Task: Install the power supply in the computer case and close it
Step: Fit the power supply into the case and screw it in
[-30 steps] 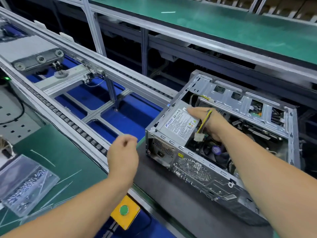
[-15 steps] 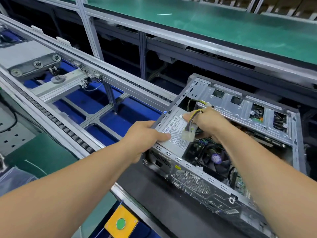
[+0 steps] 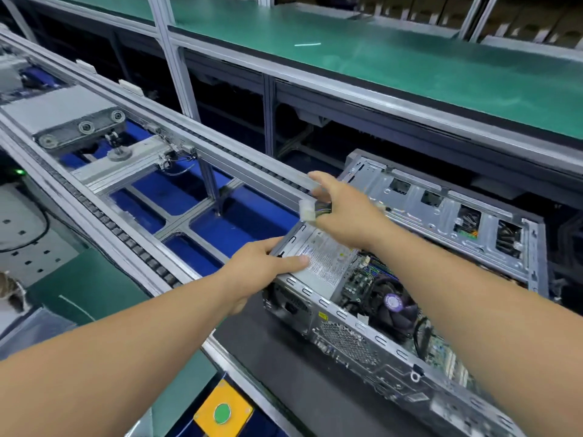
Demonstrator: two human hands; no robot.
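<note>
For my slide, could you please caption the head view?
Left hand grips the power supply in the open case; right hand holds its connector.

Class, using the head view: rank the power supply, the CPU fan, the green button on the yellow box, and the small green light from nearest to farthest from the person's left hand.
From the left hand:
1. Power supply: in its grip, at the case's near-left corner.
2. CPU fan: to the right, inside the case.
3. Green button: below, at the bottom edge.
4. Green light: far left.

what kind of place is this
Most likely a computer assembly line in a factory: a roller conveyor track, green-matted workbenches, and an open computer case on the station.
</note>
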